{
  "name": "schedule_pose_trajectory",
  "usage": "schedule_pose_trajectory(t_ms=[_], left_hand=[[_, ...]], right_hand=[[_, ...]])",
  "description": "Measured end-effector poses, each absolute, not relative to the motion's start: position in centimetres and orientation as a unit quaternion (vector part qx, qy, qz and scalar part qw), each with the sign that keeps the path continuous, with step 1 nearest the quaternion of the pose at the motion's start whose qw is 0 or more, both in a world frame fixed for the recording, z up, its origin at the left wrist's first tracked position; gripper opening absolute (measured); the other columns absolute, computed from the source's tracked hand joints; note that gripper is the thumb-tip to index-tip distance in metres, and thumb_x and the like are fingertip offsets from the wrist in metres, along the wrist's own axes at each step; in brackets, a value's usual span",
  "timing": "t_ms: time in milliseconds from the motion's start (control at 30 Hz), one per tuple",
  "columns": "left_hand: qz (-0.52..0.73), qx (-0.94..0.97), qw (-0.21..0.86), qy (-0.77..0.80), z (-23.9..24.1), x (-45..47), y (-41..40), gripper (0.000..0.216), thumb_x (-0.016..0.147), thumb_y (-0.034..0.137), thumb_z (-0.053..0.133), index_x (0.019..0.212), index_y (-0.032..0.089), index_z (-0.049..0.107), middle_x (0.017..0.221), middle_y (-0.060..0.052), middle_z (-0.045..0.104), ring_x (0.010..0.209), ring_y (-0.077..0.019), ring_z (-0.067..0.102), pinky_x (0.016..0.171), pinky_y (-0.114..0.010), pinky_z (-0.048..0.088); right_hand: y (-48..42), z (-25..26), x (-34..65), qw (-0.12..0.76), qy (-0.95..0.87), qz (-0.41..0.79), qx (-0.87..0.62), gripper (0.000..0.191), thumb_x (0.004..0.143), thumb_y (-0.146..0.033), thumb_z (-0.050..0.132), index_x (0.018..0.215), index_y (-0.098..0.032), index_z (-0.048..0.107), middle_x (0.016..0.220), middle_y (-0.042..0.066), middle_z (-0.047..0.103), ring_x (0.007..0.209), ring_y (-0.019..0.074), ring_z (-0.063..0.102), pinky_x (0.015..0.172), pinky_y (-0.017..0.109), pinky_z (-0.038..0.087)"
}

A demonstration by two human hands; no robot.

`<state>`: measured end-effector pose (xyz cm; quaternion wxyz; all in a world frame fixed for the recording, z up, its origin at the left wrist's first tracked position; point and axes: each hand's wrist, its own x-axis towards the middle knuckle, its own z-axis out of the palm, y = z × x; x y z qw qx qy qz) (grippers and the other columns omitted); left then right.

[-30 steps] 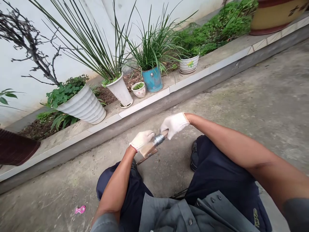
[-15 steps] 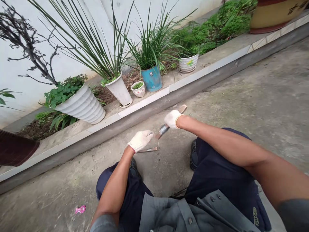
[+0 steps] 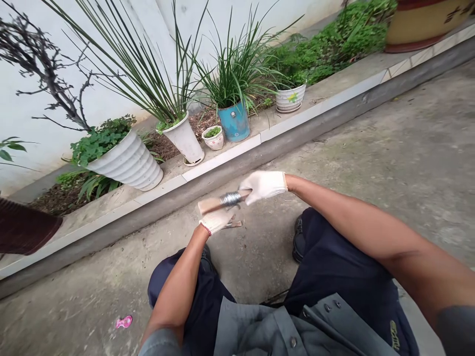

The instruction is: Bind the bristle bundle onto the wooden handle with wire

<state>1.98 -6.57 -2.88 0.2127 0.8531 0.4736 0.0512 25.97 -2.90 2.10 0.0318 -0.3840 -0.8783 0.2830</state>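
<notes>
My right hand (image 3: 265,187), in a white knit glove, grips a wooden stick with silvery wire (image 3: 230,199) wound round it in several tight turns. The stick's broad bare end (image 3: 208,205) points left, over my left hand. Just below it, my gloved left hand (image 3: 219,218) has its fingers closed near the wire winding; they are blurred, and what they pinch is hidden. On the concrete behind the left fingertips lies a second flat piece (image 3: 234,225), mostly covered by the glove.
A low tiled ledge (image 3: 222,157) crosses in front of me. On it stand a blue pot (image 3: 234,123), a small white pot (image 3: 214,139), a tall white pot (image 3: 185,141) and a ribbed white pot (image 3: 129,163). A pink object (image 3: 123,322) lies on the floor at lower left.
My right hand has swung the wire-wound stick round, so its bare end now points left and lies nearly level over my left hand. The left hand has shifted slightly.
</notes>
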Motion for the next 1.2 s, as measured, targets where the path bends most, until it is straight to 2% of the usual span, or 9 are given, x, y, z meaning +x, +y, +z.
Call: schedule_pose_trajectory(t_ms=[67, 200, 367, 467, 600, 767, 967, 1067, 1200], left_hand=[[0.038, 0.859, 0.213, 0.464, -3.2, 2.4, -6.8, 0.048, 0.102, 0.039, 0.035, 0.083, 0.019, 0.075, 0.070, -0.002, 0.070, 0.064, -0.0163, 0.063, 0.060, -0.021, 0.047], [-0.001, 0.860, 0.221, 0.459, -3.8, 2.7, -6.7, 0.036, 0.102, 0.037, 0.041, 0.087, 0.021, 0.069, 0.078, 0.000, 0.071, 0.071, -0.0166, 0.062, 0.066, -0.023, 0.042], [-0.029, 0.860, 0.219, 0.461, -3.7, 2.5, -6.6, 0.035, 0.102, 0.039, 0.040, 0.092, 0.022, 0.070, 0.085, -0.001, 0.071, 0.075, -0.0168, 0.061, 0.067, -0.024, 0.039], [-0.021, 0.865, 0.201, 0.458, -3.3, 2.2, -6.5, 0.034, 0.102, 0.037, 0.040, 0.092, 0.022, 0.069, 0.085, -0.001, 0.070, 0.074, -0.0161, 0.060, 0.068, -0.024, 0.039], [0.000, 0.866, 0.195, 0.461, -3.0, 1.8, -6.2, 0.034, 0.101, 0.036, 0.041, 0.085, 0.021, 0.067, 0.081, 0.000, 0.068, 0.071, -0.0149, 0.057, 0.068, -0.024, 0.038], [-0.007, 0.864, 0.241, 0.442, -2.8, 1.9, -6.5, 0.037, 0.101, 0.040, 0.040, 0.088, 0.020, 0.069, 0.082, -0.001, 0.068, 0.076, -0.0161, 0.058, 0.071, -0.024, 0.042], [-0.008, 0.850, 0.241, 0.469, -3.1, 2.6, -6.9, 0.041, 0.102, 0.043, 0.038, 0.089, 0.020, 0.069, 0.082, -0.003, 0.067, 0.078, -0.0185, 0.059, 0.073, -0.026, 0.044], [-0.029, 0.850, 0.239, 0.469, -3.3, 2.7, -6.8, 0.039, 0.102, 0.041, 0.038, 0.083, 0.021, 0.067, 0.080, -0.001, 0.067, 0.076, -0.0172, 0.060, 0.070, -0.024, 0.042], [-0.032, 0.855, 0.232, 0.463, -3.3, 2.5, -6.8, 0.035, 0.101, 0.037, 0.041, 0.085, 0.022, 0.067, 0.080, -0.001, 0.068, 0.074, -0.0166, 0.061, 0.068, -0.023, 0.040]], right_hand=[[-2.2, 2.0, 25.7, 0.047, -0.859, 0.217, -0.462, 0.031, 0.080, -0.043, 0.063, 0.096, -0.018, 0.073, 0.079, 0.003, 0.069, 0.068, 0.0150, 0.058, 0.061, 0.025, 0.035], [-1.2, 0.6, 25.1, 0.000, -0.814, 0.125, -0.567, 0.030, 0.082, -0.030, 0.063, 0.106, -0.017, 0.076, 0.096, 0.016, 0.075, 0.087, 0.0247, 0.070, 0.075, 0.030, 0.044], [-2.0, -1.5, 24.4, -0.102, -0.822, 0.040, -0.559, 0.030, 0.082, -0.016, 0.060, 0.105, -0.007, 0.078, 0.102, 0.026, 0.074, 0.099, 0.0332, 0.071, 0.083, 0.040, 0.049], [-2.8, -2.2, 24.2, -0.194, -0.846, 0.096, -0.488, 0.027, 0.072, -0.017, 0.069, 0.096, -0.008, 0.079, 0.093, 0.021, 0.075, 0.085, 0.0296, 0.070, 0.075, 0.038, 0.049], [-3.5, -2.0, 24.9, -0.264, -0.881, 0.243, -0.307, 0.021, 0.062, -0.024, 0.077, 0.080, -0.014, 0.076, 0.065, 0.001, 0.065, 0.065, 0.0171, 0.058, 0.065, 0.029, 0.040], [-3.6, 0.3, 26.4, -0.137, -0.885, 0.373, -0.243, 0.030, 0.067, -0.037, 0.074, 0.087, -0.015, 0.072, 0.066, -0.006, 0.059, 0.063, 0.0099, 0.049, 0.061, 0.024, 0.030], [-2.2, 1.7, 26.0, 0.044, -0.856, 0.243, -0.454, 0.034, 0.079, -0.047, 0.062, 0.096, -0.018, 0.072, 0.076, 0.000, 0.065, 0.065, 0.0126, 0.053, 0.060, 0.024, 0.032], [-1.2, 1.0, 25.6, 0.039, -0.821, 0.157, -0.548, 0.033, 0.084, -0.042, 0.060, 0.104, -0.020, 0.074, 0.087, 0.009, 0.072, 0.075, 0.0189, 0.063, 0.064, 0.027, 0.038], [-1.0, -0.5, 25.3, -0.057, -0.804, 0.060, -0.589, 0.030, 0.083, -0.019, 0.060, 0.106, -0.013, 0.077, 0.099, 0.020, 0.074, 0.093, 0.0305, 0.071, 0.076, 0.035, 0.047]])
